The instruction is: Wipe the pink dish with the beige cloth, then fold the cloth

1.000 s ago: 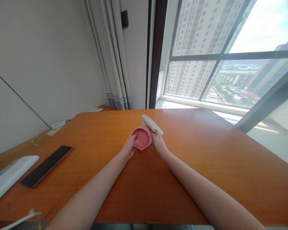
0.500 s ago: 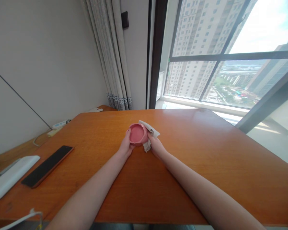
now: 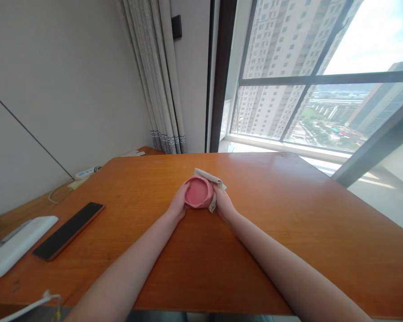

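Observation:
A pink bowl (image 3: pixel 199 192) is held over the middle of the wooden table, its opening tilted toward me. My left hand (image 3: pixel 179 200) is closed on the bowl's left side, with the thumb at the rim. On the other side, my right hand (image 3: pixel 223 203) grips a light grey cloth (image 3: pixel 208 175) and presses it against the bowl's outer right wall. The cloth drapes behind the bowl and hangs below the right fingers. Most fingertips of both hands are hidden behind the bowl and cloth.
On the wooden table (image 3: pixel 289 232), a dark flat phone-like slab (image 3: pixel 69 230) lies at left, beside a white device (image 3: pixel 22 246). A white cable (image 3: pixel 30 306) crosses the near left corner. A power strip (image 3: pixel 85 173) sits by the wall. A window stands behind at right.
The bowl has shifted slightly right and toward me, and its opening has turned a little. The right hand and cloth have moved slightly right with it.

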